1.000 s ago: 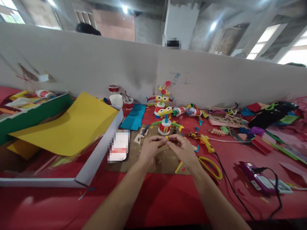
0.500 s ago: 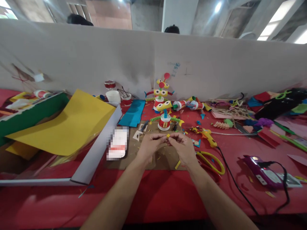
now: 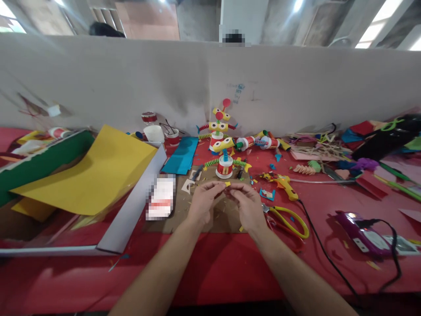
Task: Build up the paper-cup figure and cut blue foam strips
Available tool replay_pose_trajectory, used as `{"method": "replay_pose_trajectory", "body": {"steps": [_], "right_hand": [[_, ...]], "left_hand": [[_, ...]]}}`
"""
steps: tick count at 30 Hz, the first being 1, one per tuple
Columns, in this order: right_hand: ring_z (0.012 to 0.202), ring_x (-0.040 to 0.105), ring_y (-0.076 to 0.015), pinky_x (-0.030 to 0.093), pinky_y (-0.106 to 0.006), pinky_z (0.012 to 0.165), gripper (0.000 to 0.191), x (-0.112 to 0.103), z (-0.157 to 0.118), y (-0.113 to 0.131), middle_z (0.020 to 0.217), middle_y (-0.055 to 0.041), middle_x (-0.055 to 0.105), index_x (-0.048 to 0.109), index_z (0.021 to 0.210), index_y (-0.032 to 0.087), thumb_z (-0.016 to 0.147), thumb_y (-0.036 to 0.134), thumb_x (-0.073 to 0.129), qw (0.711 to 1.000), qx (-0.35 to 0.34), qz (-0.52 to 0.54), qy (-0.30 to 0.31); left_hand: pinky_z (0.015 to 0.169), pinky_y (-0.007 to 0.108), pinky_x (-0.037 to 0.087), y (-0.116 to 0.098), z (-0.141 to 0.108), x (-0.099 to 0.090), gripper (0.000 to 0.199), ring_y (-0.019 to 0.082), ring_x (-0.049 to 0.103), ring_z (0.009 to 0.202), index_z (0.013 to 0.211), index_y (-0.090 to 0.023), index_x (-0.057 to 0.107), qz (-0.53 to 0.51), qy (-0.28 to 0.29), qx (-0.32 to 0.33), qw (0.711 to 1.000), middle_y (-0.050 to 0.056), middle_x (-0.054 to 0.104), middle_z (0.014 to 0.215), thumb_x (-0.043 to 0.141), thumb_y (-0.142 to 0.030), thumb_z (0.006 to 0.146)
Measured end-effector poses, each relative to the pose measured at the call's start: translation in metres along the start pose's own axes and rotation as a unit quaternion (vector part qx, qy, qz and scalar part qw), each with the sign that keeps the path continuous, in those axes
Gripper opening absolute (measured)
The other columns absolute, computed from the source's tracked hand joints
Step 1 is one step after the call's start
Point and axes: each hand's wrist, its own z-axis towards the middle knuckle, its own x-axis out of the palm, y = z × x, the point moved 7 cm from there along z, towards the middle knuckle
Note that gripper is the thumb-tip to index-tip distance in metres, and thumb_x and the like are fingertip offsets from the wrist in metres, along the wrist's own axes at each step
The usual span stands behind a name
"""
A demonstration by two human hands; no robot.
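On my feed, the left hand (image 3: 201,203) pinches a small yellow paper-like piece (image 3: 227,184) between closed fingers, its long axis apparently crosswise; the right hand (image 3: 248,203) curls just right of it, though I can't tell whether those fingers touch it. Just beyond, at the far edge of the brown cardboard mat (image 3: 186,221), stands a red-and-white cup figure (image 3: 225,169) with green spring-like arms.

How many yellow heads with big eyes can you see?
3. A yellow, tube-shaped head tops the front red-and-white cup figure; a second head is behind it, a third head farthest back, by the pale panel. Lying yellow tubes may hide more eyes.
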Motion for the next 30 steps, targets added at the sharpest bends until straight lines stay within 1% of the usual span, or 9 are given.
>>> {"method": "replay_pose_trajectory", "body": {"steps": [2, 5, 7, 11, 18, 23, 25, 30], "right_hand": [[0.068, 0.062, -0.0124, 0.049, -0.026, 0.068, 0.009, 0.003, 0.001, 0.0, 0.071, -0.0003, 0.07, 0.07, 0.073, 0.02, 0.064, 0.021, 0.071, 0.999, 0.033, 0.025, 0.022], [0.064, 0.062, -0.0108, 0.048, -0.023, 0.063, 0.013, 0.004, 0.001, -0.001, 0.07, 0.0005, 0.07, 0.07, 0.073, 0.02, 0.061, 0.022, 0.075, 0.995, 0.08, 0.046, 0.039], [0.062, 0.062, -0.0095, 0.048, -0.021, 0.061, 0.016, 0.005, 0.002, -0.003, 0.069, 0.0009, 0.07, 0.071, 0.073, 0.02, 0.059, 0.022, 0.077, 0.992, 0.103, 0.051, 0.049], [0.061, 0.062, -0.0088, 0.049, -0.019, 0.058, 0.02, 0.004, 0.003, -0.007, 0.069, 0.0006, 0.07, 0.071, 0.072, 0.019, 0.056, 0.024, 0.08, 0.987, 0.136, 0.057, 0.057], [0.063, 0.064, -0.0106, 0.05, -0.021, 0.059, 0.021, 0.004, 0.003, -0.007, 0.069, -0.0002, 0.071, 0.072, 0.073, 0.02, 0.056, 0.027, 0.08, 0.987, 0.142, 0.03, 0.061], [0.063, 0.064, -0.012, 0.051, -0.023, 0.06, 0.021, 0.003, 0.003, -0.009, 0.069, -0.0012, 0.071, 0.072, 0.074, 0.019, 0.056, 0.029, 0.08, 0.986, 0.149, 0.021, 0.064], [0.064, 0.064, -0.0113, 0.051, -0.022, 0.06, 0.021, 0.002, 0.004, -0.01, 0.069, -0.0011, 0.071, 0.072, 0.074, 0.019, 0.057, 0.029, 0.08, 0.986, 0.152, 0.022, 0.065], [0.064, 0.063, -0.0096, 0.049, -0.022, 0.064, 0.022, 0.0, 0.006, -0.01, 0.069, 0.0004, 0.07, 0.072, 0.072, 0.019, 0.055, 0.03, 0.081, 0.989, 0.134, 0.009, 0.062]], "left_hand": [[0.067, 0.023, 0.046, -0.003, 0.001, -0.002, 0.014, 0.01, 0.058, 0.066, 0.066, -0.014, 0.069, 0.019, 0.011, -0.007, 1.0, 0.002, 0.065, 0.068, 0.074, -0.026, 0.062], [0.068, 0.024, 0.048, -0.002, 0.002, -0.001, 0.013, 0.01, 0.059, 0.066, 0.066, -0.014, 0.069, 0.015, 0.045, -0.044, 0.998, 0.002, 0.064, 0.069, 0.074, -0.025, 0.061], [0.068, 0.024, 0.048, -0.002, 0.003, 0.0, 0.012, 0.01, 0.058, 0.064, 0.066, -0.014, 0.069, 0.016, 0.062, -0.06, 0.996, 0.002, 0.064, 0.068, 0.074, -0.023, 0.061], [0.069, 0.024, 0.048, -0.003, 0.004, 0.002, 0.008, 0.01, 0.059, 0.065, 0.064, -0.014, 0.069, 0.031, 0.089, -0.07, 0.993, 0.003, 0.065, 0.068, 0.073, -0.021, 0.061], [0.07, 0.026, 0.048, -0.009, 0.003, 0.0, 0.004, 0.01, 0.058, 0.062, 0.06, -0.014, 0.068, 0.052, 0.062, -0.064, 0.995, 0.003, 0.064, 0.065, 0.07, -0.017, 0.06], [0.07, 0.028, 0.048, -0.009, 0.003, 0.0, 0.004, 0.011, 0.058, 0.063, 0.057, -0.014, 0.067, 0.063, 0.067, -0.066, 0.994, 0.004, 0.064, 0.064, 0.07, -0.016, 0.059], [0.069, 0.028, 0.048, -0.009, 0.004, -0.001, 0.005, 0.012, 0.058, 0.064, 0.059, -0.014, 0.067, 0.074, 0.067, -0.055, 0.994, 0.004, 0.064, 0.065, 0.07, -0.018, 0.06], [0.061, 0.025, 0.043, -0.015, 0.004, -0.004, 0.008, 0.011, 0.055, 0.06, 0.063, -0.014, 0.069, 0.162, 0.037, 0.03, 0.986, 0.003, 0.064, 0.063, 0.069, -0.022, 0.062]]}}
